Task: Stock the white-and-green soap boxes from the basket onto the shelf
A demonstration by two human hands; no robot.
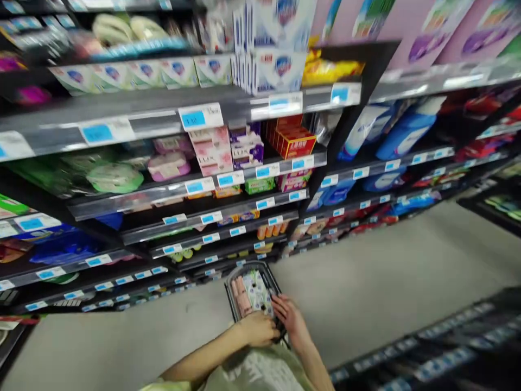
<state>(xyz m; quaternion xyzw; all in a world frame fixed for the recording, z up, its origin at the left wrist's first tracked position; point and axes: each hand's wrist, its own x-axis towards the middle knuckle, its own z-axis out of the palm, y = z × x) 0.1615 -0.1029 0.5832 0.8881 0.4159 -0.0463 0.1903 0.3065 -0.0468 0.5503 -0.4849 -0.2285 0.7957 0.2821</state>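
Observation:
A dark shopping basket [244, 266] is low in front of my body. Inside lie pink packs [241, 297] on the left and a white pack with a floral print [255, 288] beside them. My left hand [258, 327] reaches across the basket's near end with its fingers curled downward; what they close on is hidden. Over the basket's right side, my right hand [288, 315] has its fingers stretched out and slightly apart, close to the white pack. Whether its fingertips touch the pack or the rim is too small to tell.
Store shelves [163, 201] stand ahead, stocked with boxed soaps [211, 149], green soap dishes [115, 176] and blue bottles [413, 130]. A grey aisle floor [366, 271] runs to the right. Another dark shelf [439, 353] lines the lower right, blurred.

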